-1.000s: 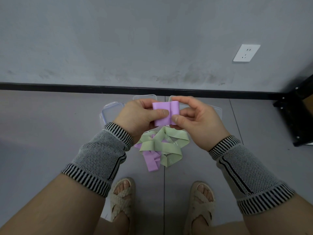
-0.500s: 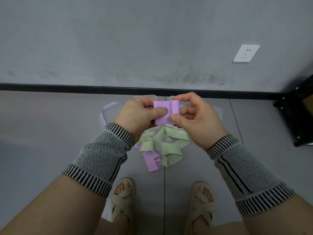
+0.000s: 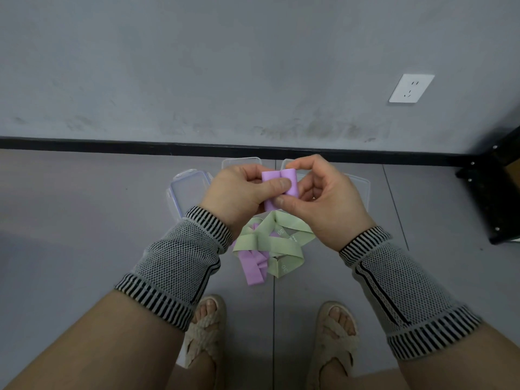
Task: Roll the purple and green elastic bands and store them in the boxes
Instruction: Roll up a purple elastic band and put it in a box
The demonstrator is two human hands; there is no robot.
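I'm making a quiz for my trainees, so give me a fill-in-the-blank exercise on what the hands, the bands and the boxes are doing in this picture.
1. Both the left hand and the right hand pinch a ____ band.
2. The loose bands on the floor are purple and ____.
3. The white socket is mounted on the ____.

Missing words: purple; green; wall

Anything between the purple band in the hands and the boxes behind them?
Nothing visible. Left hand and right hand pinch the purple band above the clear boxes; loose bands lie nearer the feet.
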